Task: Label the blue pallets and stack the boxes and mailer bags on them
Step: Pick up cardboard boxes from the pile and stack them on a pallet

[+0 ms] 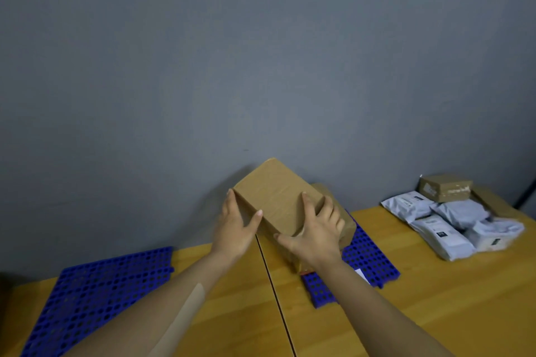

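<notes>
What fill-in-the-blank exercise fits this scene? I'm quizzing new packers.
The left hand and right hand hold one box made of ___.
The pallets are coloured ___.
The bags lie to the pallets' ___.
Missing: cardboard; blue; right.

Left blue pallet (98, 295): open to me from above. Right blue pallet (368, 258): blocked by the cardboard box (278, 197) I hold and cartons (348, 229) beneath; near and right margins reachable. Grey wall (261, 52) closes the rear. Mailer bags (452, 226) and a taped box (443, 187) obstruct the table's (435, 298) far right corner.
</notes>
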